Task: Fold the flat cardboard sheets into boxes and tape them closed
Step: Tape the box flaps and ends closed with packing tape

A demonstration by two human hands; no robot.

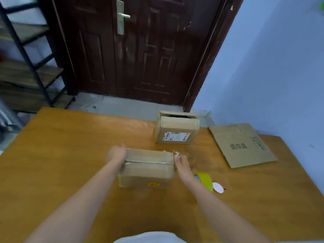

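A closed cardboard box (147, 168) with a taped top seam and a yellow sticker on its near face sits in the middle of the wooden table (70, 163). My left hand (116, 153) lies against its left end. My right hand (181, 163) is at its right end, fingers apart, blurred; whether it touches the box is unclear. A second box (176, 128) with a shipping label stands farther back, its top partly open. A flat cardboard sheet (242, 145) with printed characters lies at the right. A yellow tape roll (204, 180) rests just right of my right wrist.
A small white tag (218, 187) lies beside the tape roll. A dark wooden door (136, 50) stands behind the table. A black metal shelf (26, 58) is at the left and a blue wall (280, 67) at the right.
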